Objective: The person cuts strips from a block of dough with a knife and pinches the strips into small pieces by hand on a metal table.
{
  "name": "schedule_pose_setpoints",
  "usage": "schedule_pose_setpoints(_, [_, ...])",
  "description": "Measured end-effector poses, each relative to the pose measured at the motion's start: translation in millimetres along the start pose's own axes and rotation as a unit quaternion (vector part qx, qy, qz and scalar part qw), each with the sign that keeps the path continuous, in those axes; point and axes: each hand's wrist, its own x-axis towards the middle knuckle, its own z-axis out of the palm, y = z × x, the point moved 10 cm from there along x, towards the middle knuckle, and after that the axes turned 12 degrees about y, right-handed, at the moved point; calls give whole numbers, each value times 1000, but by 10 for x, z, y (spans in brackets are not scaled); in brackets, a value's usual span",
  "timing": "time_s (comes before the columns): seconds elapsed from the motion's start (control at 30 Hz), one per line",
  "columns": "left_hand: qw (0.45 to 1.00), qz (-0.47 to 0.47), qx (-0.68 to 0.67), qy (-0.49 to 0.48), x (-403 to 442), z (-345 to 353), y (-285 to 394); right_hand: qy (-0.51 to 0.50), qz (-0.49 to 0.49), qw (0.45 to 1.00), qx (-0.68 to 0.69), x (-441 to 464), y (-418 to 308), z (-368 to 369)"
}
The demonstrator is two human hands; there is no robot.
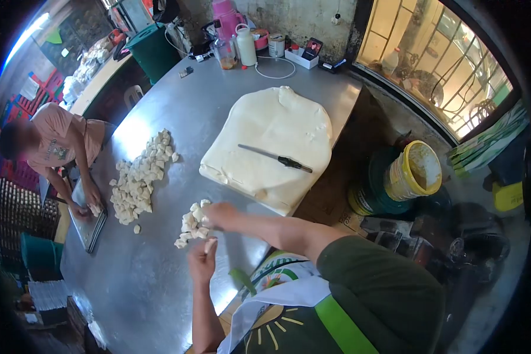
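My right hand [221, 216], smeared by motion, is at the right side of a small pile of dough pieces [189, 223]; its fingers cannot be made out. Just below that pile, my left hand [201, 261] is closed, with a pale piece of dough [210, 245] at its fingertips. Beyond my right hand lies a large, thick slab of dough [277, 130], and a knife [274, 157] with a dark handle rests on top of it. A larger heap of cut dough pieces [137, 183] is spread on the metal table [153, 277] to the left.
Across the table, a person's hands [88, 203] work over a metal tray [91, 230]. Bottles [246, 47], a phone [312, 48] and a cable line the back edge. Right of the table stands a yellow bucket [416, 171]. A barred window [436, 65] is at upper right.
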Motion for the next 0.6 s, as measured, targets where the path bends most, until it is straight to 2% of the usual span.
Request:
schedule_pose_setpoints(0.03, [998, 52, -33, 12, -106, -33, 186, -11, -8, 1000, 13, -69, 68, 9])
schedule_pose_setpoints(0.07, [998, 49, -30, 15, -107, -11, 188, -22, -22, 999, 23, -85, 106, 17])
schedule_pose_setpoints(0.1, [994, 67, -31, 81, -27, -80, 221, -25, -29, 999, 21, -76, 132, 65])
schedule_pose_setpoints(0.17, [974, 94, -27, 202, -32, -241, 296, 49, -134, 989, 28, -254, -165, 194])
schedule_pose_setpoints(0.2, [973, 98, -28, 205, 39, -202, 333, 92, -187, 978, 27, -275, -231, 142])
schedule_pose_setpoints(0.23, [967, 138, -16, 212, 104, -157, 463, 96, -190, 977, 25, -244, -256, -14])
schedule_pose_setpoints(0.3, [955, 195, 13, 224, -44, -96, 611, 29, -175, 970, 164, -388, -416, -118])
schedule_pose_setpoints(0.33, [954, 191, 16, 228, -86, -86, 541, -5, -171, 958, 231, -429, -479, -150])
schedule_pose_setpoints(0.37, [974, 123, 9, 188, -32, 13, 273, -6, -175, 957, 232, -430, -469, -190])
schedule_pose_setpoints(0.43, [995, -17, -7, 99, 15, 241, -189, 6, -88, 983, 160, -371, -235, -203])
schedule_pose_setpoints(0.47, [995, -18, -3, 100, -20, 267, -86, 10, -42, 991, 125, -367, -116, -188])
schedule_pose_setpoints(0.5, [996, 29, 59, 62, -131, 387, 94, 6, -41, 991, 130, -340, -61, -200])
schedule_pose_setpoints(0.57, [975, 131, 180, -20, -257, 644, 490, -108, 57, 990, -65, -226, 410, -80])
schedule_pose_setpoints(0.6, [975, 132, 179, -20, -252, 648, 518, -107, 58, 990, -66, -253, 552, -16])
